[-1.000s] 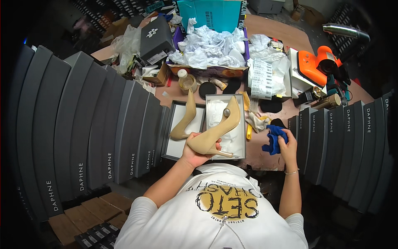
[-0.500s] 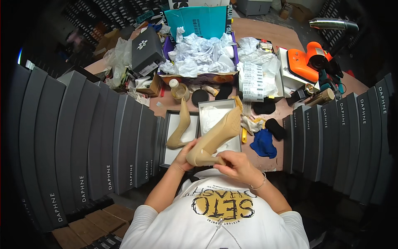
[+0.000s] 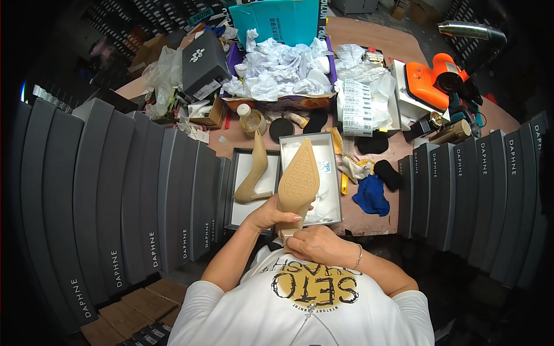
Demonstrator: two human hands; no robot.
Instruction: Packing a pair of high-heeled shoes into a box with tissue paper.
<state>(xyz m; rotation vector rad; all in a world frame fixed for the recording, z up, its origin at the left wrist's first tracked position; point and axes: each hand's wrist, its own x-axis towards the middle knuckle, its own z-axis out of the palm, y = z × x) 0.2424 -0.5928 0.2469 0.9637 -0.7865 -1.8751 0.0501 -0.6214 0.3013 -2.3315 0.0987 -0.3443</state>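
In the head view, the left hand (image 3: 271, 214) is closed around a beige pump (image 3: 299, 181), its thumb across the underside; the pump is held sole toward the camera, toe to twelve o'clock, overlapping a grey-rimmed tray with white paper (image 3: 323, 193). The right hand (image 3: 320, 244) is narrow, fingers curled about the heel end at six o'clock, their tips partly hidden. From the held pump, a matching shoe (image 3: 252, 173) lies near at ten o'clock in a grey box (image 3: 241, 163), and a blue cloth (image 3: 372, 196) rests at three on the pinkish surface (image 3: 381, 225), a black pad (image 3: 388, 175) touching its upper edge. A capped bottle (image 3: 251, 119) stands at eleven, a purple box (image 3: 334, 72) of crumpled paper at twelve, and an orange device (image 3: 424, 86) near two.
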